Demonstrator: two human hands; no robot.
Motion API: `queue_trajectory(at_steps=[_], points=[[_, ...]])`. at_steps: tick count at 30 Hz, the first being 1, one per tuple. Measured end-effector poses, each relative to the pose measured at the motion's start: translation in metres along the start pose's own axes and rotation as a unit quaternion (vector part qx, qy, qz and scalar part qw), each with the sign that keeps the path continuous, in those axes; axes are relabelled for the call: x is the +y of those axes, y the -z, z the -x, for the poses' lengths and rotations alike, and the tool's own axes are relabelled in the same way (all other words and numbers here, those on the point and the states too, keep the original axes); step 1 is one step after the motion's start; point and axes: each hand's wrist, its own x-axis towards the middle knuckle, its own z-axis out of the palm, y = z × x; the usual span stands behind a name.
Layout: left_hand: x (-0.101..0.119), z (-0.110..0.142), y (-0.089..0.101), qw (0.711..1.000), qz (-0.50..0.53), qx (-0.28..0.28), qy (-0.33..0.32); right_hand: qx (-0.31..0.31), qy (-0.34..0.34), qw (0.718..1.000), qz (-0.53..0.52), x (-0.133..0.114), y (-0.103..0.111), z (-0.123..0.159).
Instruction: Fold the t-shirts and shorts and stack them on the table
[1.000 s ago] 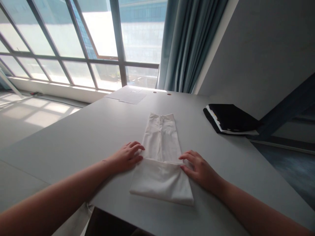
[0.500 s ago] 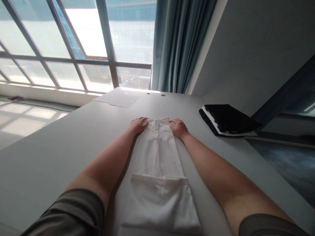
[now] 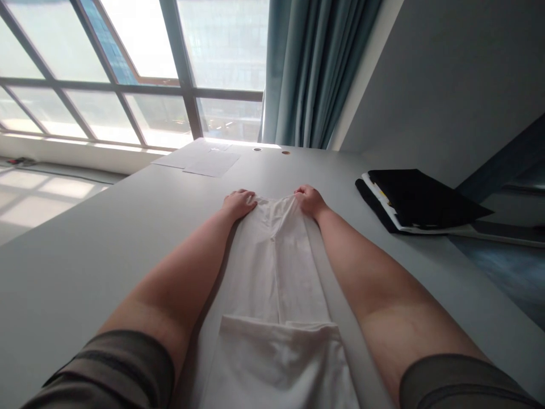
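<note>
A long white garment (image 3: 255, 261) lies lengthwise in front of me, with a seam and what looks like a small button along its middle. Its near part is folded over into a broad flap (image 3: 281, 363). At the far left corner, the fingers of my left hand (image 3: 239, 204) are closed over the cloth. My right hand (image 3: 310, 200) pinches the far right corner, and creases run from there toward the middle. The far edge is drawn between both hands. I cannot tell the exact kind of garment from this view.
A large white table (image 3: 119, 238) carries the garment. Black folded cloth or folders with white sheets (image 3: 426, 196) lie at the right. Paper sheets (image 3: 210, 162) rest at the far left, near two round holes. Windows and a blue curtain (image 3: 315, 74) stand beyond.
My right hand has closed on the far right corner and pulled it slightly outward, creasing the cloth. My left hand stays at its corner. The camera view has shifted a little.
</note>
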Motion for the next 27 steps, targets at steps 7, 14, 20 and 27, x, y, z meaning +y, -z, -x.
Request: queue_trajectory(at_steps=[7,14,20,27], points=[[0.004,0.01,0.005,1.0,-0.003,0.015,0.023,0.03,-0.04,0.999,0.015,0.004,0.007,0.0],[0.066,0.038,0.039,0.997,-0.016,0.051,-0.053,-0.005,0.08,0.996,0.028,-0.008,0.013,0.009],[0.133,0.068,0.04,0.988,-0.077,-0.108,-0.078,-0.133,0.147,0.976,0.094,-0.019,0.023,0.016],[0.134,0.074,0.025,0.993,-0.076,-0.067,-0.059,-0.202,0.096,0.965,0.14,-0.037,0.031,0.014]])
